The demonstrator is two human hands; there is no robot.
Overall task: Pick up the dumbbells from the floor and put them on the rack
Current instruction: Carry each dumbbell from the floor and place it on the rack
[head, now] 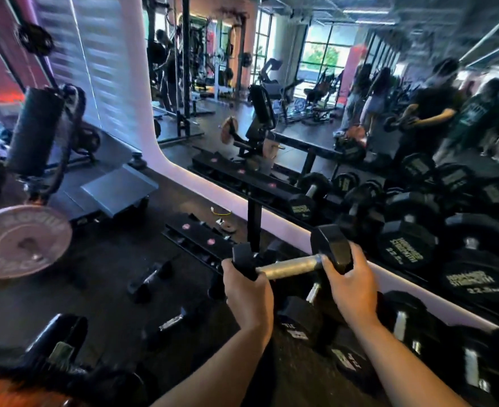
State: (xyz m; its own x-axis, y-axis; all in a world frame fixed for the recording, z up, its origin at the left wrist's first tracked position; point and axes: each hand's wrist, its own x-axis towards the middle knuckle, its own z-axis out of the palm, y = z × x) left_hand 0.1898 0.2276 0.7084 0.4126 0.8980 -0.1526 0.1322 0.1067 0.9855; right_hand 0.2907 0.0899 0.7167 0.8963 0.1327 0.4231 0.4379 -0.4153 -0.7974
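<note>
I hold a black hex dumbbell [289,267] with a bare steel handle level in front of me, above the rack. My left hand [246,292] grips its left head and my right hand [351,284] grips its right head. The black dumbbell rack [201,240] runs along the mirror wall, its left part bare with pink round labels. Several black dumbbells [401,246] fill the rack to the right. Two small dumbbells [149,277] lie on the dark floor at the left, and a larger one [60,343] is at lower left.
A wall mirror [271,83] behind the rack reflects the gym and people. A plate-loaded machine with a pale weight plate [25,240] stands at the left. A grey footplate [119,189] sits beyond the floor dumbbells. The rack's upright post [254,224] rises just behind the held dumbbell.
</note>
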